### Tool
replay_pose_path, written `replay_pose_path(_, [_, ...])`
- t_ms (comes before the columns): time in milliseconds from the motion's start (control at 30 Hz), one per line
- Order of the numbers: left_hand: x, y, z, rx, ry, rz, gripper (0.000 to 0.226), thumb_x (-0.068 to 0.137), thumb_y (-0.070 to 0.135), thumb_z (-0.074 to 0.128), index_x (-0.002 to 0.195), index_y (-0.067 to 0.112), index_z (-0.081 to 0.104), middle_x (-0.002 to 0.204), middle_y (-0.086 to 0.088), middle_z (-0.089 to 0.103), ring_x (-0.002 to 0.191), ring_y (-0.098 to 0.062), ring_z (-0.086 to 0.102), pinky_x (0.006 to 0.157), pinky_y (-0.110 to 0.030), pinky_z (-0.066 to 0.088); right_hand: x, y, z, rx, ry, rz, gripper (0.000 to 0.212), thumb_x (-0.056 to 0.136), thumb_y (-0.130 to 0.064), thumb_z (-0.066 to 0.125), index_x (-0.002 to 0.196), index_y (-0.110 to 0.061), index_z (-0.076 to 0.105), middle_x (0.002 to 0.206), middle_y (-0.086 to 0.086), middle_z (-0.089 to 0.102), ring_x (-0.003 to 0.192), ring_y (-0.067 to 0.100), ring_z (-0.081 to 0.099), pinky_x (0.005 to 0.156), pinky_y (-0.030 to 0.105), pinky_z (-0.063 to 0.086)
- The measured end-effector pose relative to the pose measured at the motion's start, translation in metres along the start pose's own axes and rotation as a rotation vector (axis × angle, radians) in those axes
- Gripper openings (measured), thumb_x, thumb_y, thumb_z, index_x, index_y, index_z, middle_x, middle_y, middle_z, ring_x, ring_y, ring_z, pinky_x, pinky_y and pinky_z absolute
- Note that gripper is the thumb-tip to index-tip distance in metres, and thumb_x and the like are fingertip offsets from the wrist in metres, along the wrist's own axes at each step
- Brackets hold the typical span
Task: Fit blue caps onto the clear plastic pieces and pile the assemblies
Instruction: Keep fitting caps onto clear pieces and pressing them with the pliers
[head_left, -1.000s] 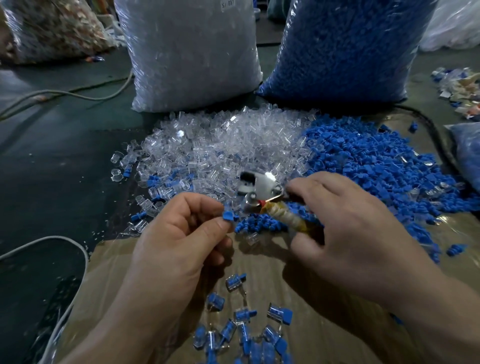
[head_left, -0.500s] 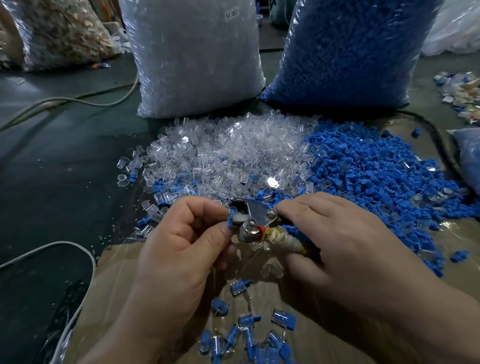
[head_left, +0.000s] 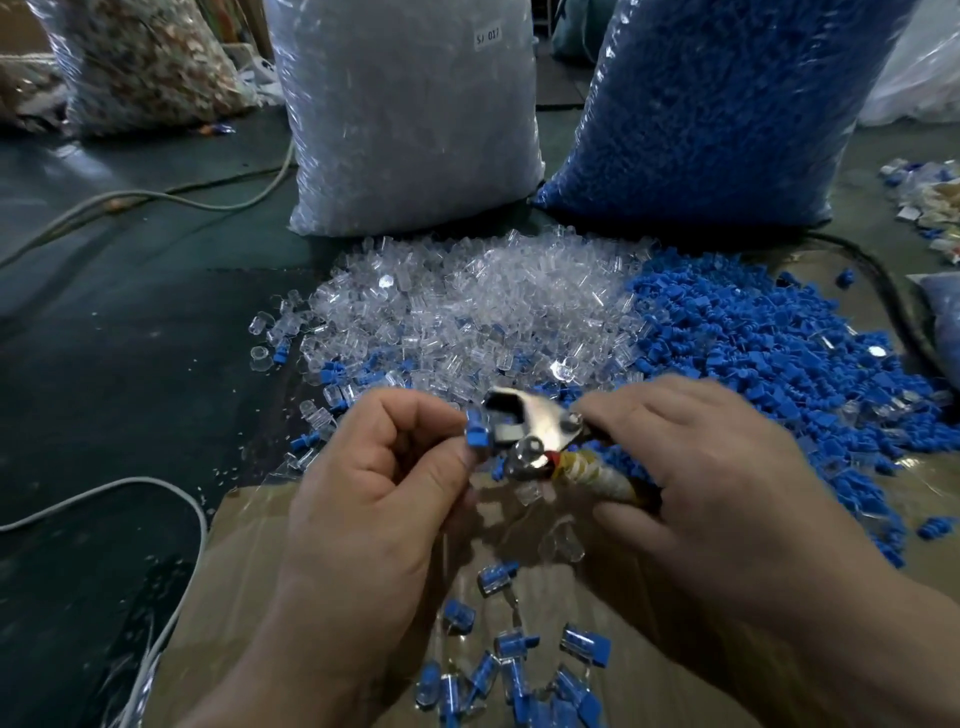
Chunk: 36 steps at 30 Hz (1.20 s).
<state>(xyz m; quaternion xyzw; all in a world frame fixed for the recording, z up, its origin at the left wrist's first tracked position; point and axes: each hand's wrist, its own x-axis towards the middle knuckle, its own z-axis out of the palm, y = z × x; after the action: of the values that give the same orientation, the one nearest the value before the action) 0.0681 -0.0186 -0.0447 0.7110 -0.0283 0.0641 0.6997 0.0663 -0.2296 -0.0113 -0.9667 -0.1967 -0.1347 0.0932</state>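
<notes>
My left hand (head_left: 384, 478) pinches a small blue cap piece (head_left: 478, 434) between thumb and forefinger, holding it at the open metal jaws of a pair of pliers (head_left: 524, 431). My right hand (head_left: 706, 467) grips the pliers by their tape-wrapped handle (head_left: 597, 475). Behind the hands lie a heap of clear plastic pieces (head_left: 467, 312) and a heap of blue caps (head_left: 769, 353). Several finished assemblies (head_left: 519, 670) lie on the cardboard (head_left: 249, 597) below my hands.
Two tall plastic sacks stand at the back, one of clear pieces (head_left: 410, 114) and one of blue caps (head_left: 711, 104). A mixed-scrap sack (head_left: 145, 62) sits far left. White cables (head_left: 130, 197) cross the dark floor on the left. Loose scraps (head_left: 930, 202) lie far right.
My left hand brought the blue cap piece right and up to the pliers' jaws, and the hands closed together. The view shifted slightly downward.
</notes>
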Motion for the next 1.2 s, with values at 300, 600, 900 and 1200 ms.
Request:
replay_pose_path(300, [-0.007,0.005,0.005,0.336,-0.126,-0.039,0.018,0.074,0.034,0.065,0.089,0.045,0.064,0.067,0.006,0.068,0.056,-0.011,0.064,0.053,-0.014,0.051,0.013,0.012,0.008,-0.146,-0.224,0.188,0.071,0.074,-0.071,0.038,0.130,-0.029,0.053,0.116,-0.009,0.061,0.105,0.019,0.050,0.092,0.038,0.037])
replay_pose_path(600, [-0.012,0.006,0.009,0.429,-0.088,0.044,0.019,0.076,0.035,0.067,0.091,0.047,0.064,0.066,0.010,0.069,0.053,-0.005,0.062,0.051,-0.019,0.052,0.005,-0.016,0.001,0.035,0.025,-0.042,0.029,0.087,-0.055,0.044,0.094,-0.032,0.061,0.089,-0.013,0.063,0.084,0.013,0.056,0.079,0.033,0.039])
replay_pose_path(900, [-0.018,0.019,0.010,0.605,-0.097,0.244,0.015,0.080,0.050,0.064,0.095,0.050,0.063,0.073,0.028,0.069,0.065,0.006,0.067,0.056,-0.011,0.050,0.004,-0.024,0.007,0.039,0.086,-0.139,0.028,0.094,-0.037,0.044,0.078,-0.021,0.061,0.071,-0.005,0.054,0.065,0.020,0.051,0.067,0.038,0.039])
replay_pose_path(1200, [-0.010,0.019,0.004,0.445,-0.167,0.135,0.036,0.076,0.070,0.052,0.085,0.036,0.063,0.059,0.013,0.062,0.054,-0.003,0.057,0.048,-0.013,0.043,0.004,-0.028,0.004,0.092,0.133,-0.179,0.030,0.097,-0.031,0.044,0.076,-0.018,0.061,0.072,-0.002,0.055,0.067,0.020,0.049,0.067,0.037,0.039])
